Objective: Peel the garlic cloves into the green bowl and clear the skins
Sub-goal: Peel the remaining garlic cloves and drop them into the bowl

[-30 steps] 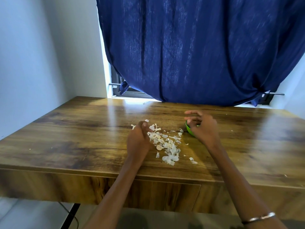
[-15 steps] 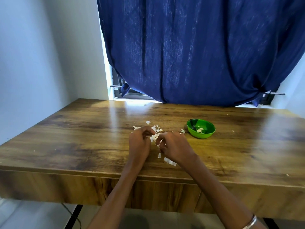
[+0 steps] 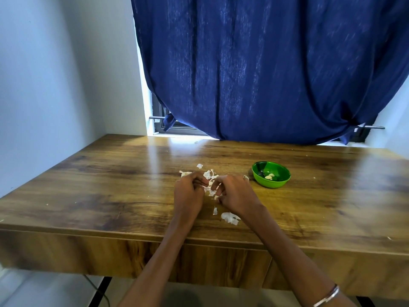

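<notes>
Toward the right of the wooden table, about midway between its near and far edges: a small green bowl, upright, standing on the tabletop. Inside it, a few pale peeled garlic cloves lie on the bottom toward the near side; a darker speck sits beside them, too small to identify.

Middle of the table, left of the bowl and apart from it: a loose scatter of papery white garlic skins. Some lie beyond the hands toward the far edge; a larger clump of skins and a single flake sit closer to the near edge, just beside the right wrist.

Left hand: knuckles up, fingers curled inward over the skins, fingertips meeting the right hand's. Whether it pinches a clove or only skin cannot be told; the piece between the fingertips is small and pale.

Right hand: likewise curled, fingertips bent down among the skins and touching pale bits there. A thin metal bangle is on the right forearm.

Behind the table's far edge: a dark blue curtain hanging over a window, white wall at the left.
</notes>
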{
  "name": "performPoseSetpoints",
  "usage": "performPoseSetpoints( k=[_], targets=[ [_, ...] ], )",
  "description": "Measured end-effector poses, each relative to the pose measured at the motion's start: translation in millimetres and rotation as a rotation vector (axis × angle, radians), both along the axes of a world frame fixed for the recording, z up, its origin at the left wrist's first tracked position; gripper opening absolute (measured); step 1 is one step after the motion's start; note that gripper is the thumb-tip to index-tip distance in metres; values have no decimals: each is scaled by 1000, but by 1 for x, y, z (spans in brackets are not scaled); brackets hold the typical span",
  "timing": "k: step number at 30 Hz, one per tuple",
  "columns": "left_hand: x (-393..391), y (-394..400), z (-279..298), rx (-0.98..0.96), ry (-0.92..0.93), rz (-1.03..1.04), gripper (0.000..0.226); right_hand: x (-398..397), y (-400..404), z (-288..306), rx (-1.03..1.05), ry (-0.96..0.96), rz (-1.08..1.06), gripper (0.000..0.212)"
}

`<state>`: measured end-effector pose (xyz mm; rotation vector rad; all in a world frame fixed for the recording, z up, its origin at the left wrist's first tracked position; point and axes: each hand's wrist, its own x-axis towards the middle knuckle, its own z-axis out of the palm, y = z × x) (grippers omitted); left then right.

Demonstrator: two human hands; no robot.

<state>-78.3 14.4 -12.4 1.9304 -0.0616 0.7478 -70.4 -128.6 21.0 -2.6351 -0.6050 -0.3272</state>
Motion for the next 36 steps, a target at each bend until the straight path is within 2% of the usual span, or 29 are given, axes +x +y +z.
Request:
performPoseSetpoints(
  k=[11, 14, 17, 20, 22, 27, 36],
  targets=[
    [2, -2, 0, 9, -8, 6, 40, 0, -2, -3, 56, 54, 80, 34],
    [3, -4, 0, -26, -29, 16, 30, 1, -8, -3, 291, 30, 14, 33],
    [3, -6, 4, -85, 16, -108, 15, 4, -13, -3, 632, 21, -25, 28],
    [0, -8, 10, -208, 97, -244, 23, 2, -9, -6, 869, 65, 8, 28],
    [-2, -8, 11, -281, 94, -251, 26, -1, -6, -10, 965, 73, 22, 30],
    [-7, -12, 15, -464, 125, -211, 20, -9, 0, -20, 1128, 103, 17, 39],
    [-8, -13, 15, -590, 173, -291, 14, -12, 0, -23, 1167, 89, -55, 32]
  ],
)
